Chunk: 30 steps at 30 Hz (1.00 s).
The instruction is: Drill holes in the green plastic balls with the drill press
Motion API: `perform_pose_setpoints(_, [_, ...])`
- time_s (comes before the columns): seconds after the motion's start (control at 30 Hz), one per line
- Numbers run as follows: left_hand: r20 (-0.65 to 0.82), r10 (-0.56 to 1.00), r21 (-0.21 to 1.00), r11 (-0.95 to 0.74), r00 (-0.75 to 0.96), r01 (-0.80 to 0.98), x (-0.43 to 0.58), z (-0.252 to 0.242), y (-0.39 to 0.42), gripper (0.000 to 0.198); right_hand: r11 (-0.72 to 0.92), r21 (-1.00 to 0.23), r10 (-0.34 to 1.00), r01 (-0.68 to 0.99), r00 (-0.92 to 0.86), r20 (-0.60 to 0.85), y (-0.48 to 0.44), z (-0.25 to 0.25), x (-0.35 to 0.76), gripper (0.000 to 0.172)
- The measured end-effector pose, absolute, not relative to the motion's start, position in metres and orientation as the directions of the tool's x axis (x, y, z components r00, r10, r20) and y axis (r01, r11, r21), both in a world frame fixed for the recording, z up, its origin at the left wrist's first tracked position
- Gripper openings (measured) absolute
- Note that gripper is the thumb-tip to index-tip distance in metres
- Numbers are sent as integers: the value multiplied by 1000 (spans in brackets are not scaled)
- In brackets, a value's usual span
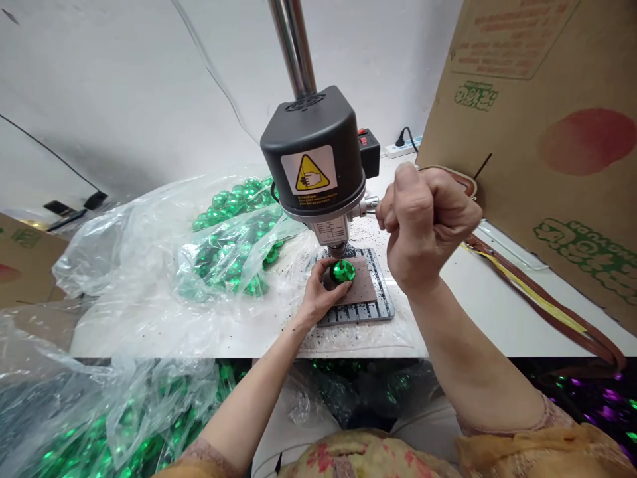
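Note:
A black bench drill press (312,149) with a yellow hand-warning label stands in the middle of the white table. Below its chuck (337,249), a shiny green faceted ball (343,271) rests on a brown board (361,284) over the slotted metal base (384,307). The thumb and fingers of my left hand (318,291) pinch this ball from the left. At the drill's right side, my right hand (423,222) makes a fist around the end of the feed lever (369,206). Most of the lever is hidden by the fingers.
Left of the drill, a clear plastic bag (134,219) holds many green balls (233,259). More bagged green balls (149,425) lie below the table edge. A cardboard box (527,159) and brown strap (542,299) are at right. Dark shavings surround the base.

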<state>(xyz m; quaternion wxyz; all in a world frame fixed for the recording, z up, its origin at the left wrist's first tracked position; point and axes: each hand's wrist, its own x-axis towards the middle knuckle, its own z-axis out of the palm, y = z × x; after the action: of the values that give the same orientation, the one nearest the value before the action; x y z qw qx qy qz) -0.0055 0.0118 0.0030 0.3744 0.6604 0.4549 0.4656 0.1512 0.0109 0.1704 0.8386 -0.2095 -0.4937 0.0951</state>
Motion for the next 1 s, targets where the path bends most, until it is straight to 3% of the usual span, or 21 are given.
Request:
perform_pose_setpoints(0.27, [262,946,925,-302,189,231,-2,5,6,53,875,-480,449,-59,467,762,11,186,154,44])
perform_pose_setpoints(0.5, [231,947,938,-278,224,207,-4,7,5,55,884,-465,386,52,479,788,11,173,152,50])
perform_pose_setpoints(1.0, [241,944,931,-290,224,221,-9,-1,7,57,956,-293,238,31,504,830,14,148,152,52])
